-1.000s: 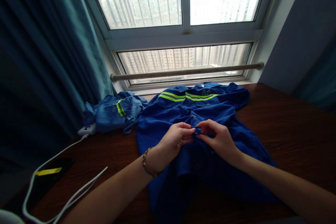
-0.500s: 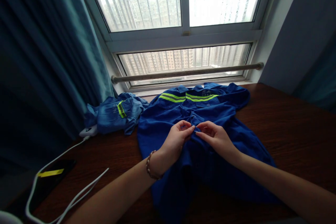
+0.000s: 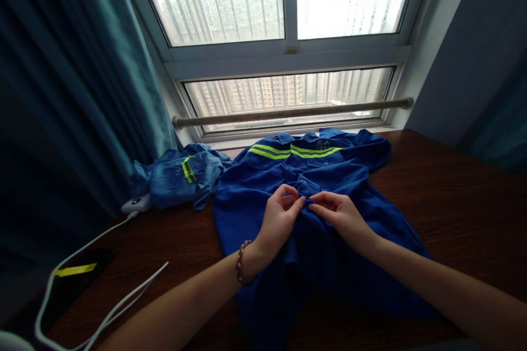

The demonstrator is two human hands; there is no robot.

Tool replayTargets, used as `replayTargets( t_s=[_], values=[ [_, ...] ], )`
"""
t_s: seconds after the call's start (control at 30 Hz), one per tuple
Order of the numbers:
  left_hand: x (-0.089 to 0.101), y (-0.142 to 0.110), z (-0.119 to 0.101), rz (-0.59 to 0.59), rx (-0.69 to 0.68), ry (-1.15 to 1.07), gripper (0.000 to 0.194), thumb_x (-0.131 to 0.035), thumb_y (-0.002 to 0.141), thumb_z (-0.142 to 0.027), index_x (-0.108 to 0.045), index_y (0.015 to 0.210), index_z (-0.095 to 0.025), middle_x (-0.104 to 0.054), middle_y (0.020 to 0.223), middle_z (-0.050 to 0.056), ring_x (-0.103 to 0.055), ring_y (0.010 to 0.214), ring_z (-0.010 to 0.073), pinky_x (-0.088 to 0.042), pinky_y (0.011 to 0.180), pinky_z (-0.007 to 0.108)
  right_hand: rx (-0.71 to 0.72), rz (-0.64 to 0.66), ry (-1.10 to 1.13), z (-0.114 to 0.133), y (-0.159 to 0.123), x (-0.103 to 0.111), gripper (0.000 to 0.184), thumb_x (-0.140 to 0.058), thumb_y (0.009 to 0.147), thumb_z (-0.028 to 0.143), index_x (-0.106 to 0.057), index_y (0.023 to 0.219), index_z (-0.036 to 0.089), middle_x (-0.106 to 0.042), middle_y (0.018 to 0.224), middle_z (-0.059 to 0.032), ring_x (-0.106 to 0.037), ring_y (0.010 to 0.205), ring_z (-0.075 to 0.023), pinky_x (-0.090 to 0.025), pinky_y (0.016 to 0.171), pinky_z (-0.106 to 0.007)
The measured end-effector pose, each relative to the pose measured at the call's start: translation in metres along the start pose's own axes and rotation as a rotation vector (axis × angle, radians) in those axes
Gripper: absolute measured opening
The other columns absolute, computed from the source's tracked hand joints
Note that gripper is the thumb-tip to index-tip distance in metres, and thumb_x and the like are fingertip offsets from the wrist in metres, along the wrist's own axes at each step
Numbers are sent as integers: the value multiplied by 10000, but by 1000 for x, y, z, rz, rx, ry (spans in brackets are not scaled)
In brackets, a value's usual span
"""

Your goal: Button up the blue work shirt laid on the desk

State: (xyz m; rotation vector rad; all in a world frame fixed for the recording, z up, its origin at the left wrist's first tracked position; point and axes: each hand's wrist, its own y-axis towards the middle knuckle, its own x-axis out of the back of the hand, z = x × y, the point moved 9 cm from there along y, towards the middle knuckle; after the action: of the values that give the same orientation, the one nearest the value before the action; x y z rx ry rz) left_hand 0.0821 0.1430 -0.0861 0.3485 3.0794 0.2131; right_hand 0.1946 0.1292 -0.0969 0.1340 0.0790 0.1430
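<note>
A blue work shirt (image 3: 251, 192) with yellow-green reflective stripes lies spread front up, its collar toward the window. My left hand (image 3: 282, 219) pinches the front edge of the shirt between thumb and fingers. Close beside it, my right hand (image 3: 343, 219) pinches the same front opening from the other side. Both sets of fingertips nearly meet over the middle of the shirt, and the cloth between them is bunched. Whether a button sits between the fingertips is hidden. Buttons show higher up on the chest and placket. A braided bracelet (image 3: 244, 263) circles my left wrist.
The shirt rests on a dark wooden table (image 3: 465, 203). Left of it lies a folded blue garment (image 3: 173, 178) with a reflective strip, beside a white device (image 3: 135, 204) and its white cable (image 3: 90, 241). A flat black object (image 3: 88, 285) bears a yellow strip. Behind are a window bar (image 3: 296, 112) and a curtain (image 3: 135, 93).
My left hand has turned slightly, its wrist shifting a little right, with the fingertips still at the shirt front. The right hand has barely moved. The shirt lies much as before.
</note>
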Motion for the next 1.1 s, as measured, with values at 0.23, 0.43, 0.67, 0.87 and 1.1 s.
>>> replayTargets(
  t_s=[0.23, 0.43, 0.67, 0.87, 1.1],
  values=[
    [-2, -3, -1, 16, -11, 18, 241, -614, 733, -274, -425, 853, -183, -555, 611, -28, -496, 555, 88, -324, 504, 166, 32, -40, 9, 1, -1, 3, 230, -698, 648, 321, -569, 755, 163, -581, 711, 21, -541, 675, -112, -414, 622, -221],
    [-7, -9, -9, 52, -115, 143, 173, -549, 789, -289, -436, 891, -206, -557, 641, -29, -491, 558, 90, -305, 494, 173, -135, 23, 235, -14, -1, -1, 263, -659, 691, 335, -477, 625, 157, -429, 559, 56, -395, 505, -60, -320, 484, -185],
    [-10, -10, -16, 66, -185, 211, 193, -587, 758, -278, -472, 892, -202, -514, 613, -41, -492, 578, 98, -336, 535, 186, -322, 78, 378, -36, 3, -6, 266, -658, 676, 339, -454, 668, 169, -433, 609, 37, -414, 536, -82, -340, 506, -201],
    [-1, 9, 14, 109, 63, -25, 285, -618, 725, -275, -454, 936, -175, -587, 657, -6, -516, 545, 90, -364, 516, 179, 170, -129, -195, 28, -10, 14, 220, -524, 799, 378, -469, 725, 178, -419, 609, 36, -387, 527, -83, -310, 491, -210],
    [38, 41, 43, -46, 105, -112, 361, -696, 629, -255, -490, 900, -135, -610, 648, 20, -552, 565, 103, -409, 544, 194, 401, 372, -1163, 25, -39, -53, 235, -590, 711, 317, -496, 872, 174, -529, 839, -48, -488, 755, -185, -388, 635, -284]
  ],
)
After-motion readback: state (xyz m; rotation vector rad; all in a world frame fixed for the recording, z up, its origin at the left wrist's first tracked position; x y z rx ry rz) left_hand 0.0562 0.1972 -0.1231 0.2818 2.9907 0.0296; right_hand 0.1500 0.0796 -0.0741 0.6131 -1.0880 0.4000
